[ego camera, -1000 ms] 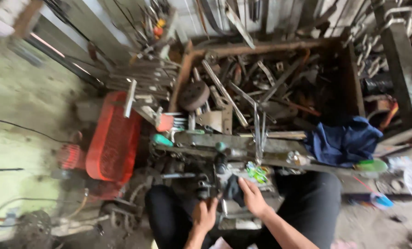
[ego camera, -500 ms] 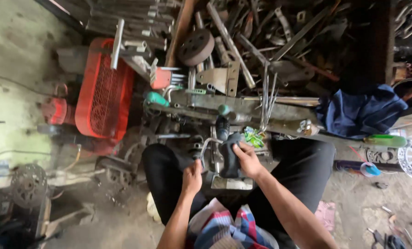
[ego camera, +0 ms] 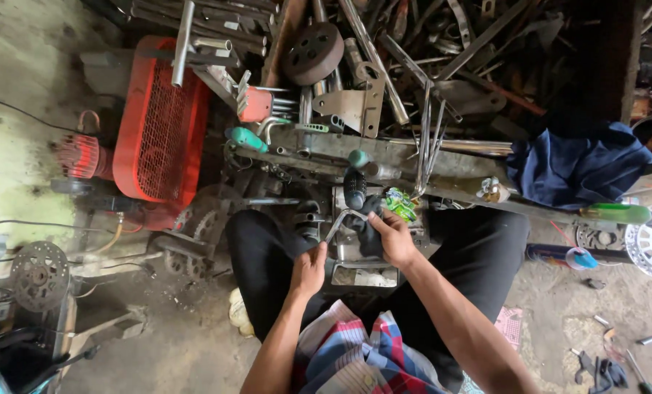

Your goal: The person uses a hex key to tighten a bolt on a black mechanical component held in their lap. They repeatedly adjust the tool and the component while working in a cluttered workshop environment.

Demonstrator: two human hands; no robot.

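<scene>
Between the person's knees, the left hand (ego camera: 308,270) grips the lower end of a bent metal bar (ego camera: 338,222), while the right hand (ego camera: 393,237) closes on a dark cloth (ego camera: 370,232) over a metal engine part (ego camera: 355,252). Far left stands a red mesh crate (ego camera: 158,124); its contents cannot be told. Half a second ago the view sat slightly farther back, hands in the same place.

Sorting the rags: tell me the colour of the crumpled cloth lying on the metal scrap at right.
Dark navy blue, plain: the crumpled cloth shows best in the head view.
</scene>
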